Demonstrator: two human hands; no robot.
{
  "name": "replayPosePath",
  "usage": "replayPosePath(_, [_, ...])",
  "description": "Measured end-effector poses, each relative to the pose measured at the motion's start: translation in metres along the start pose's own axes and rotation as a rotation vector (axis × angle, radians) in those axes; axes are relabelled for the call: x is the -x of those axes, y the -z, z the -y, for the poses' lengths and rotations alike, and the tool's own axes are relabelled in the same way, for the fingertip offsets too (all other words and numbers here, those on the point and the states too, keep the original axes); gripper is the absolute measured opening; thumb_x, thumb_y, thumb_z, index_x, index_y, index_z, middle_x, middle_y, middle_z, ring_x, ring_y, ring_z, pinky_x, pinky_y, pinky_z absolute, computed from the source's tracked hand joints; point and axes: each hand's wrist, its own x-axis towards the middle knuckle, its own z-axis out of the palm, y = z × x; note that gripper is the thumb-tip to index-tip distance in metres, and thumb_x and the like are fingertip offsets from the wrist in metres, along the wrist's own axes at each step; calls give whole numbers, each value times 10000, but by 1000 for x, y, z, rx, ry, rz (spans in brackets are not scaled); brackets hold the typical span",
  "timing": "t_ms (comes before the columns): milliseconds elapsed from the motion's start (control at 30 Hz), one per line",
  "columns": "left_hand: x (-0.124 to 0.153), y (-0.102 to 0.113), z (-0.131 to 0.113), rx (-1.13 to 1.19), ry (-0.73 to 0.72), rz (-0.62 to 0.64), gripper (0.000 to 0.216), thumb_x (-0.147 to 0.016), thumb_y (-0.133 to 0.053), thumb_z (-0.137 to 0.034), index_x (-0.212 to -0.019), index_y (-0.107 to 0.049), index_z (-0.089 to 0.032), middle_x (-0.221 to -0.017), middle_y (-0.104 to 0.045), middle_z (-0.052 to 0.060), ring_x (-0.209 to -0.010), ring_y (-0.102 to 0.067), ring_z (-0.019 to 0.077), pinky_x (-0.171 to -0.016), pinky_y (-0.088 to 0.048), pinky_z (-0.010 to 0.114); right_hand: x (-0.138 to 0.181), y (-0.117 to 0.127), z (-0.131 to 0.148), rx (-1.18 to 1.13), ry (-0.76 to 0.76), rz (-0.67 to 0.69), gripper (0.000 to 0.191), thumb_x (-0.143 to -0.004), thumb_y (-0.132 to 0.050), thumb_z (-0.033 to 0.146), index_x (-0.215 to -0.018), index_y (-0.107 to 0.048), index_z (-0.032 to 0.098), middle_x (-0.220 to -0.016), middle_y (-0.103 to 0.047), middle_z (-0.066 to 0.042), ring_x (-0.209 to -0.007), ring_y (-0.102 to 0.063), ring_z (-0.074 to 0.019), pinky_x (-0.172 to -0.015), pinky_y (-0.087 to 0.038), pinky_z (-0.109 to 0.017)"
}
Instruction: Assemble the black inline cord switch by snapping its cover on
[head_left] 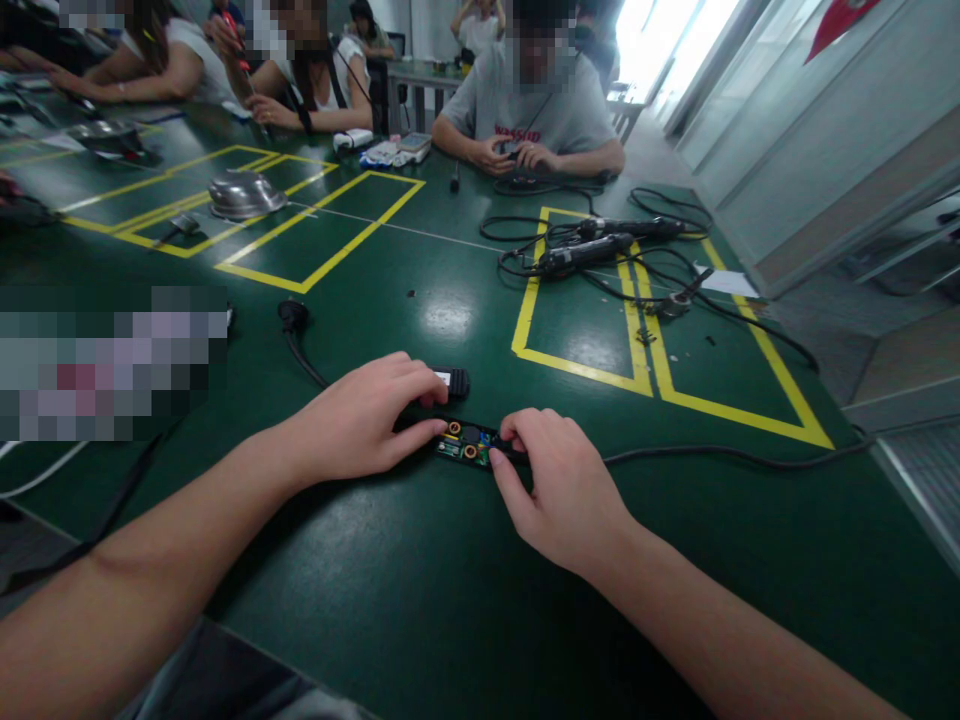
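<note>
A small circuit board (471,440) with two copper-coloured coils lies in a narrow black casing on the green table. My left hand (382,415) has thumb and fingers closed about the casing's left end. At the right end, my right hand (566,485) pinches the board's edge, where a black cable (697,455) runs off to the right. Just behind the board sits a black cover piece (459,382) with a white label, close to my left fingertips. A black power plug (293,316) on a cord lies beyond my left wrist. The fingertips partly hide both board ends.
Black electric screwdrivers (589,252) with coiled cords lie at the back right, near yellow tape (585,370). A metal bowl (244,195) stands at the back left. Across the table a person (532,110) handles a small dark object; other people sit further left.
</note>
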Motion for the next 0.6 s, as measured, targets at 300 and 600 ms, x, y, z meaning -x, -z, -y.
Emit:
replayPosePath(300, [2, 1, -7, 32, 50, 141, 86, -1030, -593, -277, -991, -646, -220, -925, -723, 36, -775, -649, 208, -699, -437, 323, 0, 0, 1, -11, 3, 3, 99, -1037, -548, 206, -977, -626, 217, -855, -677, -40, -704, -627, -201, -643, -441, -339])
replayPosePath(600, [1, -1, -2, 109, 9, 70, 94, -1043, -640, -253, -970, -680, -209, -943, -742, 33, -804, -678, 187, -736, -477, 295, 3, -2, -2, -9, -8, 10, 107, -1083, -566, 216, -1050, -667, 208, -959, -691, -60, -738, -655, -203, -679, -503, -351])
